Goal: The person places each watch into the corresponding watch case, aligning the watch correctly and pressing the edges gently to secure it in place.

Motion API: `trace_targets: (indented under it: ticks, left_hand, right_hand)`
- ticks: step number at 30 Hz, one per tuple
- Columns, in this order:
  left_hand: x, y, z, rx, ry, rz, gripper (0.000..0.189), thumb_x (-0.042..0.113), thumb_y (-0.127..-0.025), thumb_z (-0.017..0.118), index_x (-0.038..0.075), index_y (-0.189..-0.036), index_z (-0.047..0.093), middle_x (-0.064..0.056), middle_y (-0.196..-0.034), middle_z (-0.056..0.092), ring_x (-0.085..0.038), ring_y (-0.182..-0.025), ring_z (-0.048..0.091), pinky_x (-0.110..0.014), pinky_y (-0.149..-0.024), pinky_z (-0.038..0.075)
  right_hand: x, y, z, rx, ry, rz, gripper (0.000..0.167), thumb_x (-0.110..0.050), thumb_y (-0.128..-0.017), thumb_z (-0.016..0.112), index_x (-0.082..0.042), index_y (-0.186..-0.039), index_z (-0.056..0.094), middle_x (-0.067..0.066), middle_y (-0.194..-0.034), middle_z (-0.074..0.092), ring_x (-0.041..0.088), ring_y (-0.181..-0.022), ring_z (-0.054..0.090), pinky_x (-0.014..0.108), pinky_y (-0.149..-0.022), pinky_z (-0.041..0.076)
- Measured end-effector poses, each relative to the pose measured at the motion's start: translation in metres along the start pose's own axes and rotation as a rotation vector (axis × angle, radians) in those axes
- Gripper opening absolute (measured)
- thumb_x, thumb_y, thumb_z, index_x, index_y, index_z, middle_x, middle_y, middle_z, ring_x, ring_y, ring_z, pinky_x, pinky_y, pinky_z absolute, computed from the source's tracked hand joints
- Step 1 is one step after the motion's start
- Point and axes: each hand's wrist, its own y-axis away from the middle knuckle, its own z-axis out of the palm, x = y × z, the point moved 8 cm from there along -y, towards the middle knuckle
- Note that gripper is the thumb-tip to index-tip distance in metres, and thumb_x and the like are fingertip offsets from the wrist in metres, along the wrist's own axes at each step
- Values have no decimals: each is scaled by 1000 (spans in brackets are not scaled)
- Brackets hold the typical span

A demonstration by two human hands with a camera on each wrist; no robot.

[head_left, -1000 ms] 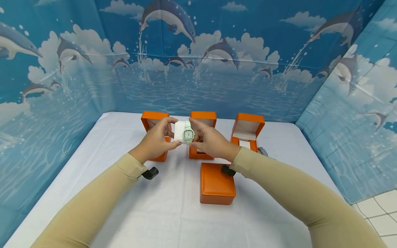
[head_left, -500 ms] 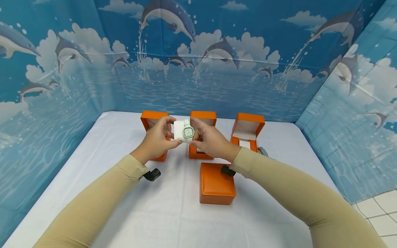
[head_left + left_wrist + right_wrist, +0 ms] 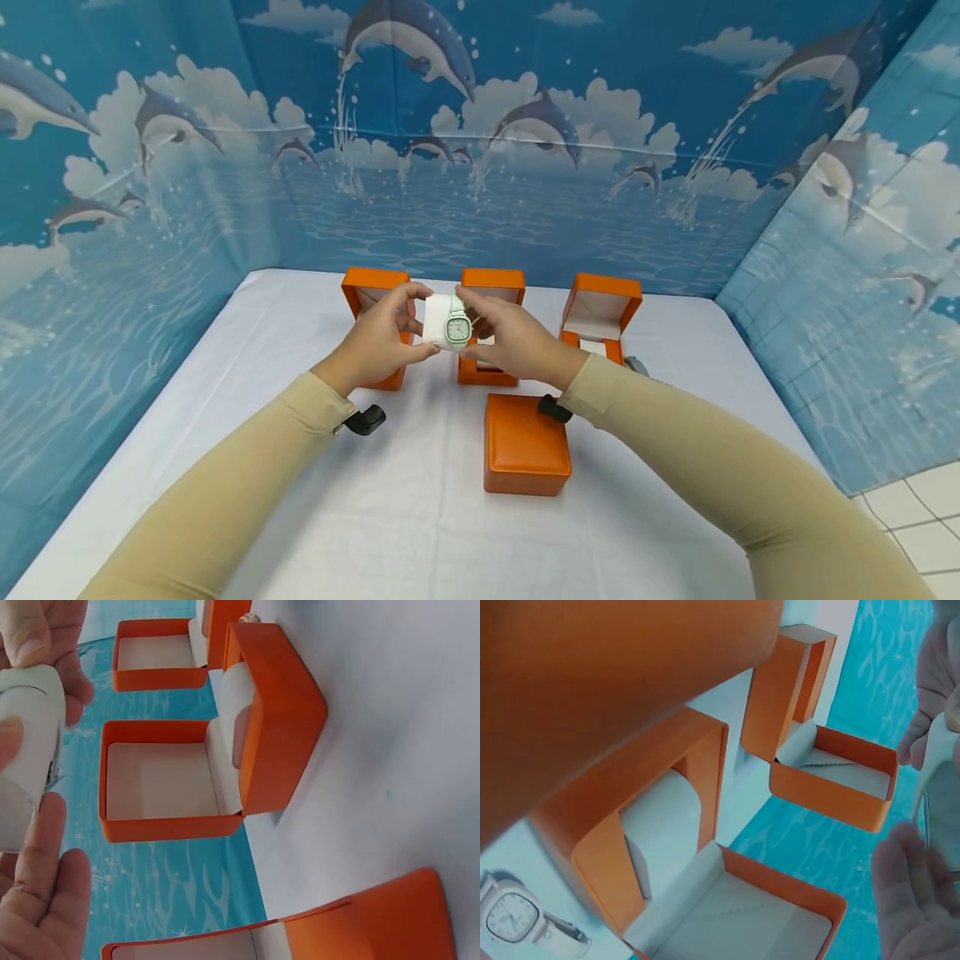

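Both hands hold up a white watch cushion (image 3: 436, 322) with a pale green wristwatch (image 3: 458, 330) strapped round it, its dial facing me. My left hand (image 3: 378, 337) grips the cushion's left end between thumb and fingers. On the other side, my right hand (image 3: 517, 337) pinches the watch and strap at top and bottom. The left wrist view has the cushion (image 3: 30, 742) from behind, fingers at both ends, one digit touching the green strap. At the right edge of the right wrist view, the watch (image 3: 941, 806) is partly cut off.
Behind the hands stand three open orange boxes: left (image 3: 375, 277), middle (image 3: 492, 279) and right (image 3: 606, 286), the right one with a white cushion inside. A closed orange box (image 3: 527, 446) sits nearer. Another wristwatch (image 3: 514, 915) lies beside the right box on white cloth (image 3: 360, 517).
The watch and cushion have tipped slightly, and the dial sits a little lower than half a second ago. Both hands keep their hold; the boxes have not moved.
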Motion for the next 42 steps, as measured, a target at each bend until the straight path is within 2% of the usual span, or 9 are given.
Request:
trace_targets:
  ticks: [5,9,14,20,24,28,32,36,42]
  left_hand:
    - [-1,0,-1,6,15,-18,75,17,-89,86,19,-151,43,-11,-134,53,-24,-110,69,-35,-79,63]
    - [-3,-1,0,0,44,-23,76,18,-89,86,19,-151,43,-7,-142,54,-24,-109,70,-35,-79,64]
    - [-4,0,3,-27,84,-32,74,16,-89,86,18,-149,43,-11,-130,64,-23,-103,73,-34,-78,63]
    - [-1,0,2,-51,114,-31,71,14,-89,85,17,-146,44,-12,-126,63,-24,-101,73,-33,-76,63]
    - [-1,-1,0,-30,131,-38,71,14,-89,86,15,-145,43,-14,-129,57,-25,-100,73,-34,-76,63]
    - [0,-1,-1,1,134,-45,72,14,-89,85,14,-147,42,-15,-134,51,-27,-100,72,-35,-76,64]
    - [-1,-2,0,8,167,-55,72,11,-89,85,14,-148,42,-13,-131,52,-27,-97,72,-33,-76,63]
    - [-3,-4,2,-1,213,-72,71,10,-90,84,14,-147,42,-13,-125,55,-27,-91,71,-31,-75,62]
    - [-2,-4,3,8,193,-68,75,12,-90,84,14,-150,40,-9,-139,50,-24,-96,73,-30,-76,63]
  right_hand:
    - [1,1,0,20,-100,-5,94,-5,-92,81,-15,-168,26,13,-154,52,28,-129,66,38,-105,57]
    - [7,1,1,18,-180,33,93,-5,-92,80,-17,-168,29,12,-149,57,27,-127,67,34,-101,60]
    - [11,2,2,-5,-229,67,90,-6,-92,81,-18,-167,32,15,-141,59,27,-119,71,32,-96,61]
    - [6,2,1,-32,-211,28,91,-6,-92,81,-15,-167,31,14,-136,62,26,-116,72,31,-96,62]
    - [1,1,-1,-12,-171,29,89,-6,-94,79,-12,-167,29,9,-111,70,20,-101,71,31,-92,62]
    - [0,2,-2,5,-181,79,94,-7,-96,77,-11,-169,19,6,-88,71,24,-78,65,30,-77,60]
    - [1,4,-2,9,-214,124,99,-8,-96,77,-10,-170,12,8,-86,72,30,-73,64,30,-68,56]
    - [0,6,-2,19,-175,123,97,-8,-96,77,-10,-170,14,8,-87,72,24,-72,64,28,-67,55]
    - [-4,7,-2,37,-119,99,94,-8,-96,78,-8,-169,19,5,-85,71,18,-74,64,27,-72,58]
